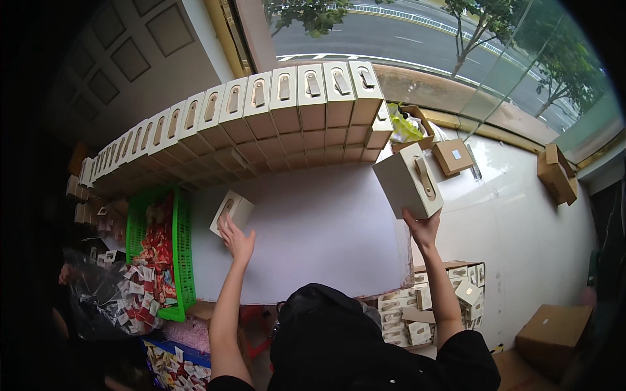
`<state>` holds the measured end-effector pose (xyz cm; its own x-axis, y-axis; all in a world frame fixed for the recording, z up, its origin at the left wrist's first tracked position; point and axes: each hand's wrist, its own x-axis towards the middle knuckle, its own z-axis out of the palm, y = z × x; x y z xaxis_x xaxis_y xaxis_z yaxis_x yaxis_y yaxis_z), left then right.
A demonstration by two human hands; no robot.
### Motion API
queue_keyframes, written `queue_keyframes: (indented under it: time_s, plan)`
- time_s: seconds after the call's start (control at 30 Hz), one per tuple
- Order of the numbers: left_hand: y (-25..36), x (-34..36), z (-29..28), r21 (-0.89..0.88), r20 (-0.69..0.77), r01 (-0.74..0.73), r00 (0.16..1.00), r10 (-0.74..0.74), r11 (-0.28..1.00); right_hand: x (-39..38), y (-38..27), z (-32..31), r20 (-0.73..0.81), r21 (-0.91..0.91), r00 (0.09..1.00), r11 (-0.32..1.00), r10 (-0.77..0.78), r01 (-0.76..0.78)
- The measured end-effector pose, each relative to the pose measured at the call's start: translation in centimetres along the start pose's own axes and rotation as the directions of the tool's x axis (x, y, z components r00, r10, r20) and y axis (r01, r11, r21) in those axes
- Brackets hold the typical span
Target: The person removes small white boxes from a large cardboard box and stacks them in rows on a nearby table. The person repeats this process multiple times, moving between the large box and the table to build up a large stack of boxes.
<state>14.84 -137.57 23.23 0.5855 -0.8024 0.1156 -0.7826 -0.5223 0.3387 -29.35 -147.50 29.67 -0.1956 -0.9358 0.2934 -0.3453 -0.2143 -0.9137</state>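
Observation:
My right hand point(424, 228) is raised past the table's right edge and grips a cream gift box point(407, 186) from below. A tan strap handle runs along one face of that box, which is tilted. On the left part of the table point(313, 221), a second cream gift box point(242, 212) sits near the green basket. My left hand point(238, 240) reaches to this box with its fingers stretched over the near side and the thumb held apart. The fingers seem to touch the box without wrapping round it.
Stacked cream boxes point(270, 124) form a long curved wall along the table's far side. A green basket point(186, 274) of small red packets stands left, beside a black plastic bag point(91, 300). A carton point(482, 277) of more boxes is at lower right. Brown cartons point(451, 156) lie near the window.

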Motion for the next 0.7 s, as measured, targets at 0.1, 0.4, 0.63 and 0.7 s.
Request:
queue_keyframes:
  time_s: [0.1, 0.4, 0.63, 0.7]
  plan:
    - [-4.2, 2.9, 0.1, 0.109, 0.052, 0.239, 0.968, -0.245, 0.965, 0.8, -1.0, 0.6, 0.112, 0.009, 0.986, 0.993, 0.119, -0.121]
    - [-8.4, 6.3, -0.2, 0.087, 0.254, 0.209, 0.941, -0.225, 0.974, -7.8, 3.2, 6.9, 0.350, -0.293, 0.881, 0.931, 0.317, -0.219]
    - [-0.9, 0.7, -1.5, 0.066, 0.352, 0.123, 0.926, -0.138, 0.990, -11.9, 4.0, 12.1, 0.313, -0.235, 0.878, 0.925, 0.363, -0.298]
    - [0.8, -2.1, -1.0, 0.003, 0.390, 0.121, 0.914, -0.112, 0.993, -12.3, 3.8, 12.7, 0.354, -0.231, 0.854, 0.921, 0.380, -0.314]
